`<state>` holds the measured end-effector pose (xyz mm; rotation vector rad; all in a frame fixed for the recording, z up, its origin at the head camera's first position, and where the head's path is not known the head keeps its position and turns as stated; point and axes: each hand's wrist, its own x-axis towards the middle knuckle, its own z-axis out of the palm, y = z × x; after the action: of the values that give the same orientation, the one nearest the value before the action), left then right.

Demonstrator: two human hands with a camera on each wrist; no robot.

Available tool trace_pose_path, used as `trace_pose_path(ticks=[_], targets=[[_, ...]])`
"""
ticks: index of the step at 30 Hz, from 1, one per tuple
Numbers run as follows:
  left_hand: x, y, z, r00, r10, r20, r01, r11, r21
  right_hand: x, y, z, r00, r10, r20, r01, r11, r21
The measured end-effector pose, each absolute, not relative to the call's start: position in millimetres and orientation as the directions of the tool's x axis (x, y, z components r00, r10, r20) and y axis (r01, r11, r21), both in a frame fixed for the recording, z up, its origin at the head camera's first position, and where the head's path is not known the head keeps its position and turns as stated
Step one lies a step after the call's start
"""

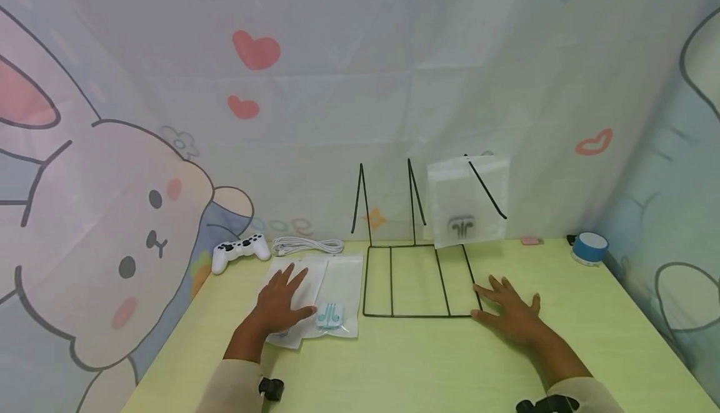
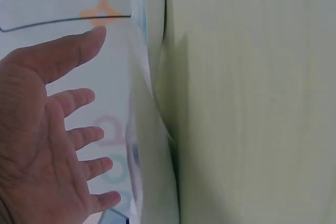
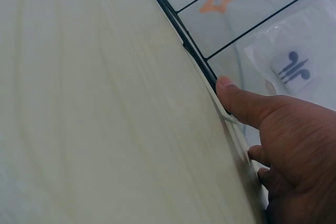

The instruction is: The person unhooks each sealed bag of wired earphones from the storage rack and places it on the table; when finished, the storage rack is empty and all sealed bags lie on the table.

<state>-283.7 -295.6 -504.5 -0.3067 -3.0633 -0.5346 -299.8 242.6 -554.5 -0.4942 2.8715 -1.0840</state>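
Note:
My left hand (image 1: 281,303) is spread over two white plastic bags (image 1: 343,275) that lie overlapped on the table. The bag on the right holds a small case with light-blue earphones (image 1: 329,316), close to my thumb tip. In the left wrist view the fingers (image 2: 86,135) are apart and hold nothing. At the right edge of a black wire display rack (image 1: 416,317) is my right hand (image 1: 512,316), its thumb and fingertips right at the frame. Another clear-white bag (image 1: 444,188) with dark earphones (image 1: 462,227) hangs on the rack's right hook.
A white game controller (image 1: 240,250) and a coiled white cable (image 1: 306,246) lie at the back left. Toward the back right sit a pink block (image 1: 530,241) and a blue-and-white round item (image 1: 590,247). A cartoon-printed cloth (image 1: 337,88) hangs behind the table.

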Motion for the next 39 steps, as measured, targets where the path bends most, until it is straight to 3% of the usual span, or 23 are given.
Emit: trace_pose_path(ticks=[21, 39], targets=[[-276.2, -194.2, -497.6, -0.981, 0.15, 0.125, 0.176, 0.956, 0.236, -301.3, 243.8, -556.4, -0.95, -0.304, 0.074, -0.277, 0.709, -0.649], [-281.4, -128.4, -508.7, -0.982, 0.172, 0.08, 0.185, 0.959, 0.214, -298.7, 242.4, -552.7, -0.948, -0.306, 0.092, -0.288, 0.693, -0.661]])
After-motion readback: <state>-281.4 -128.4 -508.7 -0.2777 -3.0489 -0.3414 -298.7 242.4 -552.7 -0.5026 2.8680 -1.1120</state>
